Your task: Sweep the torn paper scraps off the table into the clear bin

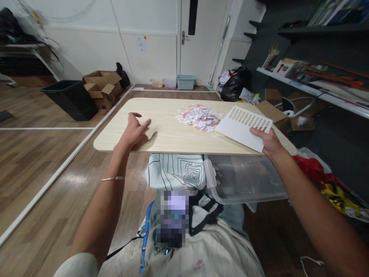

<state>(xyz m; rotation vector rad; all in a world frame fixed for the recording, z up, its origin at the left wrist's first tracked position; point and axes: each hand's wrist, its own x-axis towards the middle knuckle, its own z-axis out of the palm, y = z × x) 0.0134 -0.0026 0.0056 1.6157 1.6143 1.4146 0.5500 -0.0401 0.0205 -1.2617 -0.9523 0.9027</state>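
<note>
My right hand (268, 140) grips the near edge of a white slotted board (243, 127) that rests tilted on the right side of a light wooden table (161, 134). Just left of the board lies a heap of small pink and white paper scraps (198, 116). My left hand (135, 129) rests on the table's left part, fingers spread flat and holding nothing. A thin bracelet circles my left wrist.
A clear plastic bin (245, 179) sits under the table's near edge beside a patterned cushion (175, 171). A black tub (72, 98) and cardboard boxes (103, 86) stand at the back left. Shelves (317, 77) line the right wall, and a black bag (235, 82) lies near the door.
</note>
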